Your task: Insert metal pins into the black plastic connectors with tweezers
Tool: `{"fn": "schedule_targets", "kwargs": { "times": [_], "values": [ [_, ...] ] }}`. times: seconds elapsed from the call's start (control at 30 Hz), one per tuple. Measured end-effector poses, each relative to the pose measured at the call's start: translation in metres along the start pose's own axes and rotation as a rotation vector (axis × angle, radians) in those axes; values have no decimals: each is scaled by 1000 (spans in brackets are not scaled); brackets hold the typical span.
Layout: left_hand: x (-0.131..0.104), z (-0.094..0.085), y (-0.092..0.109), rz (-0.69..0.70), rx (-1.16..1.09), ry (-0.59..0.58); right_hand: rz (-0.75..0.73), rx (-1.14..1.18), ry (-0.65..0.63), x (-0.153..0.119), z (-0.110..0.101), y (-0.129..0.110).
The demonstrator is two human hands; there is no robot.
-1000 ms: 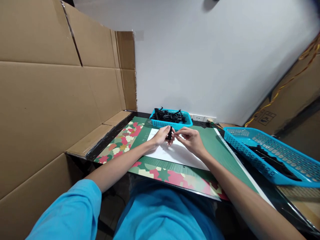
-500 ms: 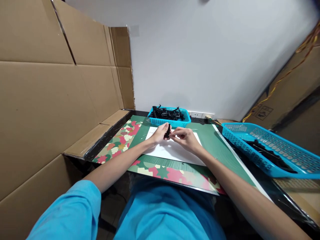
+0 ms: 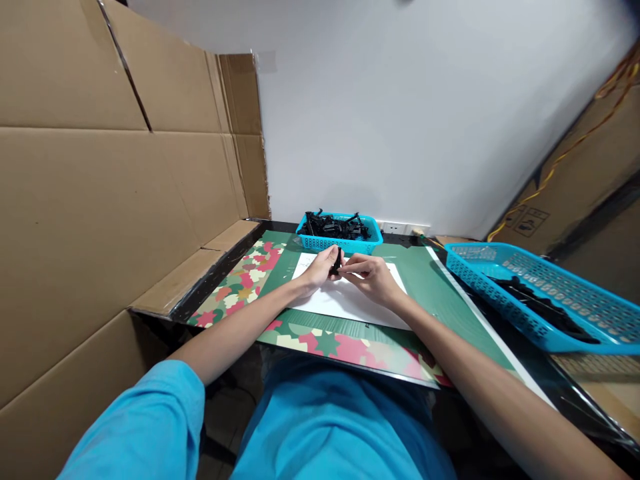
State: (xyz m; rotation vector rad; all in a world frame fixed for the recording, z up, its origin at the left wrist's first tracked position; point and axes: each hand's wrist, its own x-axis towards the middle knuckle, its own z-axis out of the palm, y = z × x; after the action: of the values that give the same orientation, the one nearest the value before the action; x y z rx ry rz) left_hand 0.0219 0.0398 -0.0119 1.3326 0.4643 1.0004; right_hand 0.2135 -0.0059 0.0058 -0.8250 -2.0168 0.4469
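Note:
My left hand is closed around a small black part, held upright above a white sheet. The part looks like dark plastic; its exact kind is too small to make out. My right hand comes in from the right, thumb and forefinger pinched together at the part's lower right side. Whatever sits between those fingertips is hidden. Just behind both hands stands a blue basket heaped with black plastic pieces.
A green board with a camouflage-patterned border covers the table. At right, a larger blue basket holds long black pieces. Cardboard walls the left side. Sockets line the wall's foot.
Both hands stay almost in place around the black part. The whole view has shifted very slightly; nothing has been taken up or let go.

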Motion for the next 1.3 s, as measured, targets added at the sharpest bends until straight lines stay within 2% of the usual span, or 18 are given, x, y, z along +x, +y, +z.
{"fn": "schedule_targets", "kwargs": {
  "times": [0.33,0.5,0.7,0.9,1.1,1.2,1.3],
  "values": [
    [-3,5,3,-20,-38,26,59,130,-41,0,-3,5],
    [-6,7,5,-67,4,38,-27,-58,-67,-1,-3,5],
    [-2,1,2,-67,-35,56,-111,-313,-72,-2,-4,5],
    [-3,-3,3,-179,-59,56,-135,-489,-68,-5,-5,5],
    [-4,-3,1,-228,-120,-62,-193,-596,-28,-7,-7,5],
    [-5,-1,2,-229,-70,-93,-268,-667,-61,-7,-10,4],
    [-4,-2,4,-212,80,-63,-301,-716,-88,-6,-14,5]
  ]
}}
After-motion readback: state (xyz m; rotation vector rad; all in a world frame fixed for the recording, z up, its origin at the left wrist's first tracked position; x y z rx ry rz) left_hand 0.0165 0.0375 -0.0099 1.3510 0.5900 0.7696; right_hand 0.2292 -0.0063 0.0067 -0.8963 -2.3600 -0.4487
